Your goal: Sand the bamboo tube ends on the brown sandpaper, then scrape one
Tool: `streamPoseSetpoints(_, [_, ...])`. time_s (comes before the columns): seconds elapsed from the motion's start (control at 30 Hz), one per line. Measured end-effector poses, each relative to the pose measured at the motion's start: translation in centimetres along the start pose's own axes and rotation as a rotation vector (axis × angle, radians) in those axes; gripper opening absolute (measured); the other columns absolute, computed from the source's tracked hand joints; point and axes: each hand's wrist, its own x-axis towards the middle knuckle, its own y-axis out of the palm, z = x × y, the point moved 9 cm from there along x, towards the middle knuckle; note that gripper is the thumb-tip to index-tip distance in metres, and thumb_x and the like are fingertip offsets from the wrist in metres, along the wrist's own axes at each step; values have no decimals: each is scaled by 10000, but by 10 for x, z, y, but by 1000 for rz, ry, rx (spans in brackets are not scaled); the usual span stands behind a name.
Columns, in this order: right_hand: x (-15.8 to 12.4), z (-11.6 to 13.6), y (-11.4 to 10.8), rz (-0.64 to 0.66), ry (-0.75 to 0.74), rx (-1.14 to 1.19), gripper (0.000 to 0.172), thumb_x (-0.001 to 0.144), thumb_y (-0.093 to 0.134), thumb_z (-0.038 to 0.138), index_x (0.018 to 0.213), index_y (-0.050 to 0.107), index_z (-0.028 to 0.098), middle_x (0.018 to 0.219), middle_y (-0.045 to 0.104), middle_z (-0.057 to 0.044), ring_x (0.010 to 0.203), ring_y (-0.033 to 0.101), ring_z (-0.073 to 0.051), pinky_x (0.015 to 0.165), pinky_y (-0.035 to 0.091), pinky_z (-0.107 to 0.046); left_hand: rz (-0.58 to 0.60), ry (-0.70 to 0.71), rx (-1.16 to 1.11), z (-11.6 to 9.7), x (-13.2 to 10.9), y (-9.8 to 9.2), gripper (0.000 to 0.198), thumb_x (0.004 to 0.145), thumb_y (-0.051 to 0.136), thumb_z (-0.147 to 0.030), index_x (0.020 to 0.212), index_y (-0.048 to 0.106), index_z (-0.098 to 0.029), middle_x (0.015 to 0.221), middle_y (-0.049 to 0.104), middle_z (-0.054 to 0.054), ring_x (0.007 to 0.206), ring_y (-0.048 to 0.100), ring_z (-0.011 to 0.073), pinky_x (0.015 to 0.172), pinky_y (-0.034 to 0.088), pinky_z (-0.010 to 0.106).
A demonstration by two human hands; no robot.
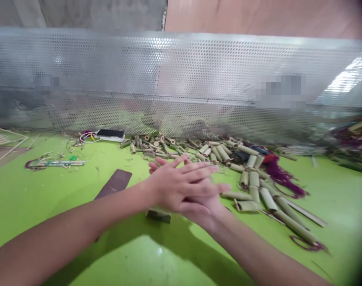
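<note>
Above the green tabletop (43, 206), open left hand (177, 184) overlaps open right hand (203, 208), apparently gripping nothing, beside cut green bamboo tubes (254, 178).

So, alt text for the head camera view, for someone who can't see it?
A person's bare left hand lies across their right hand above a green table, with cut bamboo tubes scattered to the right and a perforated metal screen behind.

Head-worn camera looks forward and down at the hands (183, 190), across the green worktop (43, 194), toward the perforated metal screen (169, 71) at its far edge.
</note>
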Motion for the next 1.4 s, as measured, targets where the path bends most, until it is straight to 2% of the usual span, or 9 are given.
streamPoseSetpoints(0.1, [-6,3,-8,248,-8,340,623,1066,135,404,973,723,217,869,727,-54,894,714,-161,704,595,-317,36,-269,58,73,-18,9,505,1062,260,-491,1517,392,-317,1639,292,-33,1514,248,213,1261,75,466])
streamPoseSetpoints(0.2, [-13,-30,-13,452,246,669,610,1013,207,587,1081,702,237,1075,730,-114,1010,710,-247,828,591,-423,200,-635,127,158,-79,16,499,1035,322,-471,1447,512,-263,1577,424,19,1441,392,246,1255,39,525])
streamPoseSetpoints(0.27, [-14,-62,-16,448,379,682,563,960,357,648,961,701,202,982,722,-119,920,702,-247,817,579,-409,258,-855,173,205,-127,11,440,985,407,-446,1304,648,-262,1497,529,22,1386,459,269,1251,100,528])
streamPoseSetpoints(0.4, [-11,-106,-11,349,463,662,387,874,592,569,795,636,192,709,602,-33,620,561,-166,596,487,-306,250,-1157,231,266,-195,-2,615,932,435,-497,1354,589,-76,1424,558,213,1280,540,388,1098,392,578])
streamPoseSetpoints(0.53, [-16,-112,-1,384,400,607,424,869,613,616,788,640,200,660,548,0,576,480,-145,553,391,-286,256,-1303,234,304,-220,8,828,923,389,-618,1515,370,-39,1553,397,240,1397,407,428,1103,371,604])
streamPoseSetpoints(0.8, [-32,-102,7,501,358,498,502,852,598,690,796,662,196,628,532,6,597,489,-157,631,393,-324,339,-1225,181,323,-193,58,776,934,380,-617,1524,395,-114,1588,333,222,1492,228,428,1140,16,749])
streamPoseSetpoints(0.97, [-31,-103,11,512,380,475,517,843,598,700,761,643,191,604,516,11,590,486,-153,628,382,-314,317,-888,49,294,-147,55,594,955,420,-547,1514,415,-346,1611,352,-46,1490,303,245,1248,131,468])
streamPoseSetpoints(1.17, [-34,-103,13,508,382,448,474,860,602,649,741,633,191,607,497,13,599,465,-149,631,355,-305,162,-1203,149,335,-194,1,685,1001,269,-502,1543,326,-87,1585,383,148,1430,389,355,1152,339,504])
streamPoseSetpoints(1.4, [-43,-106,19,532,385,457,422,873,613,605,793,657,193,673,529,0,622,487,-151,630,376,-302,278,-1214,48,338,-193,51,718,925,448,-566,1486,466,-116,1565,390,194,1452,336,422,1173,184,647])
